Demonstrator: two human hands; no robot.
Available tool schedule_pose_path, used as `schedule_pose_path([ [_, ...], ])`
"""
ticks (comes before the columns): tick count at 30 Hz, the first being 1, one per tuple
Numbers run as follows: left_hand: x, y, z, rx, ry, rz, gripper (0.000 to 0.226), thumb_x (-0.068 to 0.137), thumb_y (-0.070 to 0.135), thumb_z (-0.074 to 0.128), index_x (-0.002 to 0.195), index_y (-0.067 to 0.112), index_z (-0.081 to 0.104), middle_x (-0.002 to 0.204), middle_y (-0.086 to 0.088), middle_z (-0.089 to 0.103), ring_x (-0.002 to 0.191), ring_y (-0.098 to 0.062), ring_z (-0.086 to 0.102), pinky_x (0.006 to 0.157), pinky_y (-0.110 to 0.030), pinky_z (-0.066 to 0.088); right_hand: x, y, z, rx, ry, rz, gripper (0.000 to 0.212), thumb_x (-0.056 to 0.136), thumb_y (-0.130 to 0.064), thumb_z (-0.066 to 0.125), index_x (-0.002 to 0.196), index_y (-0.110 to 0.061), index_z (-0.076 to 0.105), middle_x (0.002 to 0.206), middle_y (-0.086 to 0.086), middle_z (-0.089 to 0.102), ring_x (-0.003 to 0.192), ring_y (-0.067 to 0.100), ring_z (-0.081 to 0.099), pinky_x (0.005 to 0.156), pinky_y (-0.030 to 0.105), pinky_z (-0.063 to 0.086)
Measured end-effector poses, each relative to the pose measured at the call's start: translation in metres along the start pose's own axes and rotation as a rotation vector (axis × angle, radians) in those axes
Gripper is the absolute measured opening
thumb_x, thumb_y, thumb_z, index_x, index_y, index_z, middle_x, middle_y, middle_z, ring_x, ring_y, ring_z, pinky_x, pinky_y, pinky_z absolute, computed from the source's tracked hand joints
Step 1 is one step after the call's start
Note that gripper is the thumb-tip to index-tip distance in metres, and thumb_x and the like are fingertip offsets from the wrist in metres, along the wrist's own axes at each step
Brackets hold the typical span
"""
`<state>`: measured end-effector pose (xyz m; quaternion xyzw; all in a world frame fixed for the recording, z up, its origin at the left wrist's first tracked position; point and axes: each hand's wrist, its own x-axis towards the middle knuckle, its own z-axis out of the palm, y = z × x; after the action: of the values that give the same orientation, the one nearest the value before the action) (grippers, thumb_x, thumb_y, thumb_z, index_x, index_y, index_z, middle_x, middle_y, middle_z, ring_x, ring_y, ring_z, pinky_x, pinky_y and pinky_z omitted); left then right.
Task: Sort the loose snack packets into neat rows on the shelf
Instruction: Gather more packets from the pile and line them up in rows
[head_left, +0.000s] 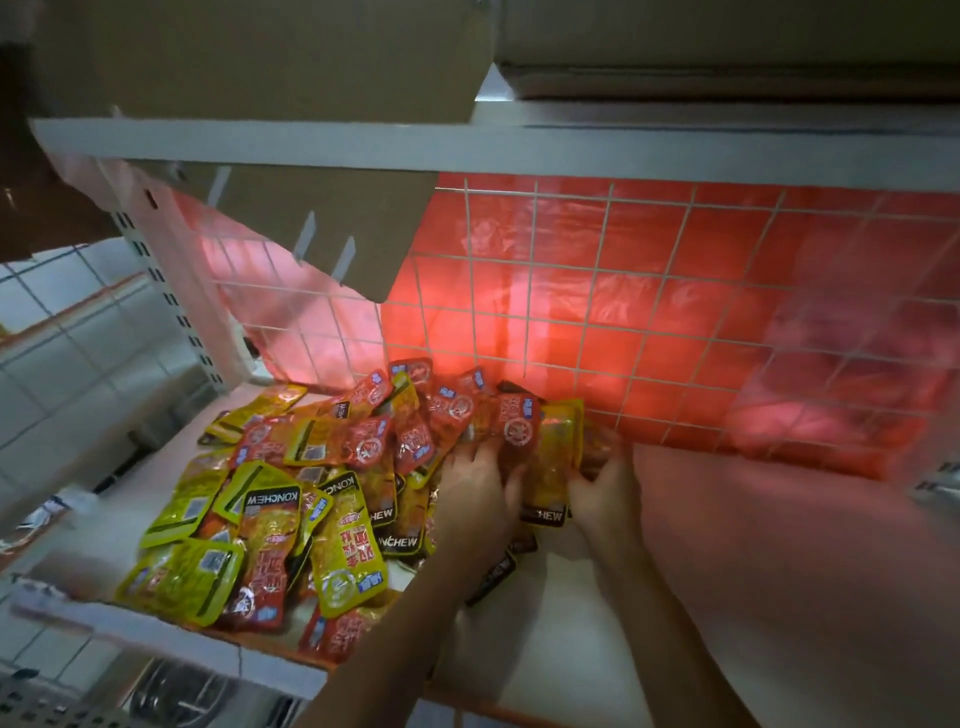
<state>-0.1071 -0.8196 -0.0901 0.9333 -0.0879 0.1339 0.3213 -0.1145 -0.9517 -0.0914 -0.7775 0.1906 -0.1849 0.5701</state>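
A loose heap of yellow and red snack packets (291, 499) covers the left half of the white shelf (779, 571). Both of my hands reach in at the heap's right edge, near the back grid. My left hand (475, 491) and my right hand (605, 486) press from either side on an upright bundle of packets (545, 457), yellow ones with a red one on top. Fingertips of both hands are partly hidden behind the bundle. More red packets (415, 415) lie piled behind and to the left of it.
A white wire grid (623, 312) with red plastic behind it forms the back wall. An upper shelf (467, 150) with cardboard boxes (249, 57) overhangs. A cardboard flap (337, 228) hangs down at the left. White tiles (62, 332) lie beyond the shelf's left end.
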Motion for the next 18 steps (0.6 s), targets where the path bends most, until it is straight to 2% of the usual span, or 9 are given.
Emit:
schedule_pose_path([
  [3,-0.002,0.016,0.004,-0.121,-0.035,0.002,0.039,0.092,0.042,0.054,0.124,0.019,0.059,0.109,-0.006,0.066,0.100,-0.027,0.060,0.086,-0.035,0.045,-0.005,0.007,-0.025,0.006,-0.012,0.008,0.038,0.081,-0.002,0.068,0.117,-0.012,0.060,0.097,0.002,0.064,0.081,0.017,0.059,0.074,0.029,0.050],
  [6,-0.011,0.036,0.006,-0.210,-0.075,-0.008,0.035,0.090,0.041,0.058,0.120,0.023,0.060,0.103,-0.002,0.070,0.096,-0.023,0.064,0.082,-0.033,0.048,-0.016,0.013,-0.047,0.144,-0.028,0.061,0.033,0.079,0.003,0.067,0.105,-0.016,0.060,0.097,0.000,0.065,0.084,0.011,0.060,0.062,0.014,0.046],
  [8,-0.018,0.046,0.008,-0.294,-0.132,-0.026,0.036,0.086,0.038,0.066,0.117,0.020,0.062,0.096,0.002,0.070,0.090,-0.018,0.066,0.079,-0.030,0.049,-0.025,0.018,-0.058,0.227,-0.008,0.088,0.031,0.077,0.006,0.066,0.101,-0.013,0.061,0.095,0.002,0.067,0.085,0.013,0.062,0.058,0.011,0.046],
  [12,-0.025,0.057,0.018,-0.329,-0.252,-0.070,0.029,0.079,0.031,0.075,0.102,0.016,0.064,0.079,0.005,0.063,0.075,-0.016,0.060,0.068,-0.027,0.045,-0.040,0.025,-0.085,0.291,0.020,0.110,0.030,0.073,0.006,0.066,0.093,-0.017,0.062,0.088,0.008,0.069,0.077,0.020,0.064,0.062,0.027,0.051],
  [14,-0.029,0.063,0.025,-0.381,-0.297,-0.083,0.022,0.079,0.027,0.075,0.096,0.016,0.066,0.077,0.002,0.065,0.074,-0.019,0.060,0.068,-0.030,0.047,-0.044,0.028,-0.103,0.284,0.028,0.087,0.026,0.079,0.005,0.065,0.088,-0.019,0.065,0.082,0.003,0.071,0.071,0.013,0.064,0.060,0.024,0.051],
  [15,-0.031,0.066,0.030,-0.424,-0.305,-0.085,0.016,0.080,0.023,0.074,0.092,0.014,0.069,0.078,-0.001,0.068,0.074,-0.023,0.063,0.069,-0.032,0.050,-0.045,0.031,-0.113,0.272,0.043,0.075,0.020,0.083,-0.001,0.065,0.087,-0.021,0.067,0.082,0.001,0.071,0.071,0.011,0.065,0.062,0.026,0.051],
  [17,-0.038,0.078,0.035,-0.495,-0.306,-0.097,0.005,0.081,0.016,0.072,0.080,0.020,0.070,0.076,-0.004,0.070,0.074,-0.026,0.066,0.069,-0.038,0.053,-0.046,0.037,-0.133,0.275,0.077,0.079,0.006,0.087,-0.015,0.066,0.088,-0.019,0.070,0.087,0.004,0.074,0.079,0.018,0.067,0.073,0.037,0.054],
  [18,-0.041,0.084,0.037,-0.521,-0.303,-0.108,0.013,0.081,0.014,0.071,0.076,0.026,0.067,0.076,-0.002,0.070,0.074,-0.024,0.067,0.070,-0.038,0.053,-0.048,0.040,-0.143,0.295,0.097,0.094,0.005,0.087,-0.017,0.066,0.090,-0.018,0.070,0.088,0.006,0.074,0.081,0.022,0.067,0.076,0.043,0.054],
])
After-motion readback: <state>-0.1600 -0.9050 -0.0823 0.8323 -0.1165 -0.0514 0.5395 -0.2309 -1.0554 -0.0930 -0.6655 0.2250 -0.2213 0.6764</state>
